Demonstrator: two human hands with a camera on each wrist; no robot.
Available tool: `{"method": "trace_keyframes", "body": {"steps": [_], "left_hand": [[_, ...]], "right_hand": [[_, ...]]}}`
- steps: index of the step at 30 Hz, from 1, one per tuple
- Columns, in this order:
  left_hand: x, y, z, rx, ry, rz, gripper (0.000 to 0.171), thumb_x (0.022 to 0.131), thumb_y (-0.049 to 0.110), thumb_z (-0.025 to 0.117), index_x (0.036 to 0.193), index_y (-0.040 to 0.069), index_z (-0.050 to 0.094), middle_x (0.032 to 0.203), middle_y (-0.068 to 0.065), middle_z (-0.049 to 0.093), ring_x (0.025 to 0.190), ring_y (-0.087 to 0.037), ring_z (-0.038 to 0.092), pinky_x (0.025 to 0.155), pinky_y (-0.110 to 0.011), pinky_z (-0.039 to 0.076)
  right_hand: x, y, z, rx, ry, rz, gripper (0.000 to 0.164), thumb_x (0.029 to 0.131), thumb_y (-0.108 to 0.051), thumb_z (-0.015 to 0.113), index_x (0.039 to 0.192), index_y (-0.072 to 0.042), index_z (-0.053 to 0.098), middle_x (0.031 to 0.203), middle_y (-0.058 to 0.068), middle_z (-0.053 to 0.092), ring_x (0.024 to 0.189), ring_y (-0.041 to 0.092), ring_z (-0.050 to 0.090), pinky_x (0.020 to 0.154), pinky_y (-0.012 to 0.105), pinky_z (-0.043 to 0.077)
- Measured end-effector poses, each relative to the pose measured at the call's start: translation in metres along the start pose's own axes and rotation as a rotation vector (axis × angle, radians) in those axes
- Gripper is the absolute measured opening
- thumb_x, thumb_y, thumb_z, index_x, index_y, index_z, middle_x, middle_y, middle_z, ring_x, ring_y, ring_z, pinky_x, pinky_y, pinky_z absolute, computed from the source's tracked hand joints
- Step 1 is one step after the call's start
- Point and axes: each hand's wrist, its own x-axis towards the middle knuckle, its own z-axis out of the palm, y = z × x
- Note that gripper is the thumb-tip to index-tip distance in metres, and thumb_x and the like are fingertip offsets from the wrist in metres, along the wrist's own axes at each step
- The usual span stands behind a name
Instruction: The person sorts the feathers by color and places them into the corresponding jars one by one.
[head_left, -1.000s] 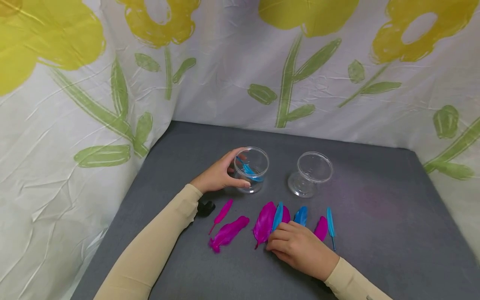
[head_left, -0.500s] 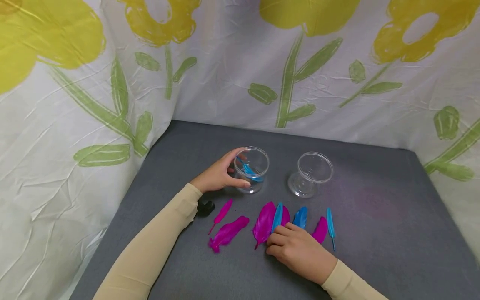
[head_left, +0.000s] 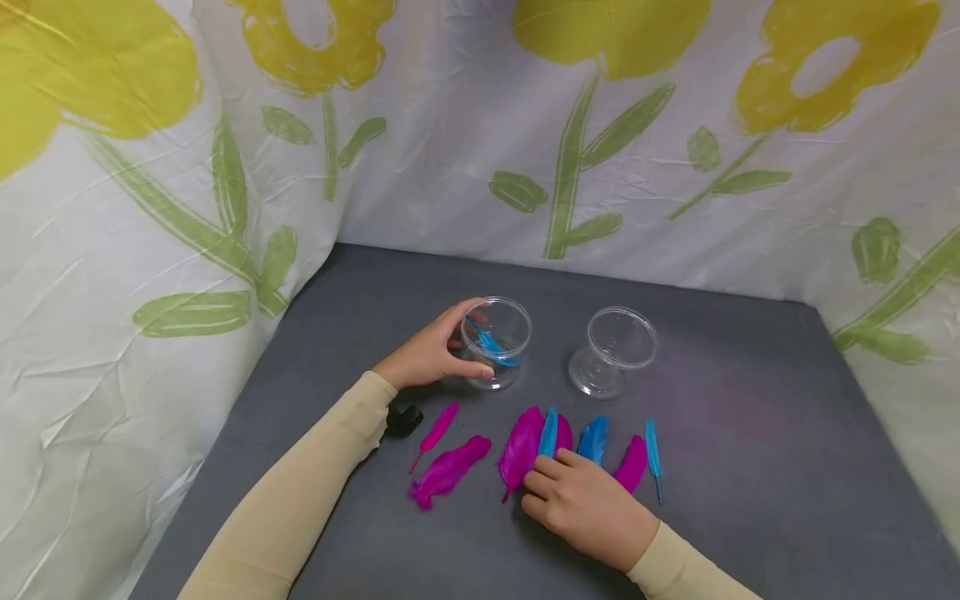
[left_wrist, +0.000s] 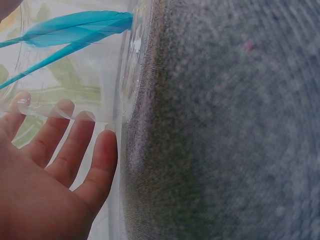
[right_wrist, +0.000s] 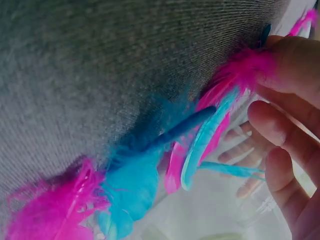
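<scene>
My left hand (head_left: 435,350) holds a clear plastic jar (head_left: 517,333) by its left side, thumb in front and fingers behind. Inside the jar lie blue feathers (left_wrist: 77,27); two show in the left wrist view. My right hand (head_left: 588,504) is low over the table with curled fingers, at the lower end of a light blue feather (head_left: 549,429). It seems to pinch that feather near its quill, though the fingertips are partly hidden. Under this feather lies a large magenta feather (head_left: 519,450), with another magenta feather (head_left: 565,433) showing on its right side.
A second clear container (head_left: 622,337) with a foot stands right of the jar. Two magenta feathers (head_left: 450,471) lie to the left, by a black object (head_left: 403,422). Right of my hand are a blue feather (head_left: 593,437), a magenta feather (head_left: 632,462) and a thin blue feather (head_left: 654,454).
The head view has shifted slightly. My right hand has moved a little toward me, uncovering more of the magenta feather on its right. My left hand keeps its hold on the jar.
</scene>
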Motion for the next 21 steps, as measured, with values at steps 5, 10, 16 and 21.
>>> {"method": "trace_keyframes", "body": {"steps": [5, 10, 16, 21], "left_hand": [[0.001, 0.000, 0.000, 0.005, 0.003, 0.008, 0.103, 0.086, 0.045, 0.093, 0.167, 0.041, 0.030, 0.158, -0.003, 0.048, 0.140, -0.019, 0.050, 0.118, -0.053, 0.049], [0.001, 0.000, 0.000, 0.005, 0.008, -0.001, 0.103, 0.085, 0.042, 0.094, 0.167, 0.037, 0.031, 0.156, 0.002, 0.049, 0.140, -0.020, 0.050, 0.118, -0.053, 0.049], [-0.001, -0.001, 0.000, -0.005, 0.006, -0.002, 0.102, 0.086, 0.040, 0.094, 0.167, 0.039, 0.032, 0.157, -0.002, 0.049, 0.139, -0.022, 0.051, 0.119, -0.054, 0.048], [0.000, -0.001, 0.001, 0.004, 0.011, -0.008, 0.100, 0.086, 0.042, 0.093, 0.163, 0.048, 0.031, 0.156, 0.001, 0.050, 0.139, -0.020, 0.051, 0.118, -0.052, 0.049]], "right_hand": [[0.000, 0.003, -0.001, -0.001, -0.034, 0.001, 0.027, 0.083, -0.029, 0.096, 0.090, -0.023, 0.070, 0.084, -0.008, 0.063, 0.083, 0.010, 0.054, 0.074, 0.028, 0.047], [0.000, 0.003, 0.001, 0.016, -0.013, -0.012, 0.026, 0.085, -0.025, 0.094, 0.088, -0.023, 0.068, 0.084, -0.008, 0.062, 0.081, 0.010, 0.053, 0.073, 0.028, 0.047], [-0.003, 0.004, 0.007, 0.063, 0.035, -0.014, 0.021, 0.092, -0.017, 0.085, 0.090, -0.023, 0.065, 0.086, -0.008, 0.059, 0.081, 0.010, 0.051, 0.075, 0.028, 0.049], [-0.005, 0.006, 0.010, 0.097, 0.070, -0.009, 0.016, 0.107, -0.012, 0.059, 0.097, -0.022, 0.064, 0.092, -0.007, 0.059, 0.085, 0.011, 0.052, 0.080, 0.029, 0.053]]}}
